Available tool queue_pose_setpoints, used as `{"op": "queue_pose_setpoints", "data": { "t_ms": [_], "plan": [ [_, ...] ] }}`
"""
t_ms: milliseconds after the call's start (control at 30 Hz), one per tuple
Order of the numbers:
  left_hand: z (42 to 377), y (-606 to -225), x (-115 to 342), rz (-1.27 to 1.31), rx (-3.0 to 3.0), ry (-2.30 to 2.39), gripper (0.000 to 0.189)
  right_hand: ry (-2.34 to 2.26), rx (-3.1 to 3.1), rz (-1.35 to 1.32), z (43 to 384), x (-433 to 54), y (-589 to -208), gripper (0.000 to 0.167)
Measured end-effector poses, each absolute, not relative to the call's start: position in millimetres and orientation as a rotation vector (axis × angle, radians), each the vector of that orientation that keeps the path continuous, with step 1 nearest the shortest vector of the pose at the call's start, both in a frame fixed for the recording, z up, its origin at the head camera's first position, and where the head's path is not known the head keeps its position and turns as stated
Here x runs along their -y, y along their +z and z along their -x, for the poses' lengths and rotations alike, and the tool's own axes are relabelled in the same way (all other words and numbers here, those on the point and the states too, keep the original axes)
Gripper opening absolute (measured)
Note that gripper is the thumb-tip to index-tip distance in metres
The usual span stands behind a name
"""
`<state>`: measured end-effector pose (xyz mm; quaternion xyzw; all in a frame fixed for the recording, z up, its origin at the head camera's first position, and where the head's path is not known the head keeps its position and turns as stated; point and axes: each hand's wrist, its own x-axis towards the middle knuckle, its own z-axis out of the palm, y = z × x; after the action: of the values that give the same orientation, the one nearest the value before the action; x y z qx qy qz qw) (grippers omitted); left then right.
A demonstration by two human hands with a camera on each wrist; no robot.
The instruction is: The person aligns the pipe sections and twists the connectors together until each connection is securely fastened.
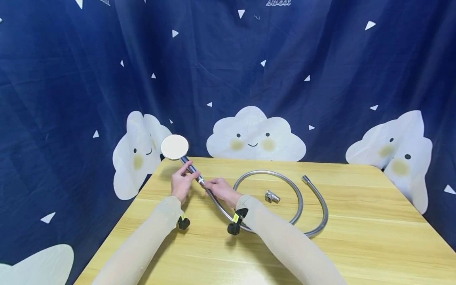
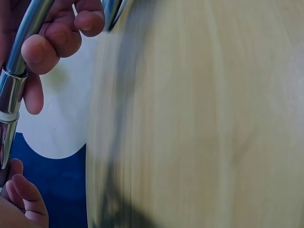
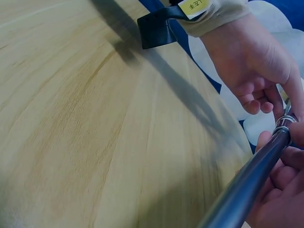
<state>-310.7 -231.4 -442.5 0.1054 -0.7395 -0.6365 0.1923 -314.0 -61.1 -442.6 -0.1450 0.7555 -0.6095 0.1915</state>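
Note:
A hand shower (image 1: 174, 147) with a round white face and chrome handle is tilted up at the table's left back. My left hand (image 1: 181, 185) grips its handle between thumb and fingers. Just below, my right hand (image 1: 221, 190) pinches the end of a grey metal shower hose (image 1: 300, 200) at the handle's base. The two meet at a chrome collar (image 2: 12, 92) with a pale ring under it in the left wrist view. From the right wrist view, the left hand (image 3: 254, 57) is above the joint and the right hand (image 3: 280, 194) wraps the hose.
The hose lies in a loop on the wooden table (image 1: 374, 213), its free end (image 1: 305, 179) toward the back right. Inside the loop sits a small chrome fitting (image 1: 272, 196). A blue curtain (image 1: 228, 71) with white clouds hangs behind the table and to the sides.

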Motion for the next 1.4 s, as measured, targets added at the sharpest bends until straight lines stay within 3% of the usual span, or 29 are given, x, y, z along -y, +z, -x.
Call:
{"op": "queue_pose_setpoints", "data": {
  "t_ms": [467, 733, 1033, 1400],
  "plan": [
    [308.5, -439.5, 229.9, -0.269, 2.09, -1.783, 0.056, -1.755, -2.15, 0.377, 312.2, 62.3, -439.9, 0.024],
    [306.7, -435.9, 231.4, -0.292, 2.074, -1.78, 0.054, -1.737, -2.126, 0.397, 309.7, 63.2, -438.1, 0.036],
    [304.8, -436.1, 232.1, -0.276, 2.073, -1.783, 0.056, -1.743, -2.104, 0.374, 312.3, 63.3, -439.3, 0.029],
    [304.3, -436.1, 232.1, -0.256, 2.092, -1.784, 0.057, -1.729, -2.103, 0.387, 311.4, 60.6, -436.2, 0.037]
  ]
}}
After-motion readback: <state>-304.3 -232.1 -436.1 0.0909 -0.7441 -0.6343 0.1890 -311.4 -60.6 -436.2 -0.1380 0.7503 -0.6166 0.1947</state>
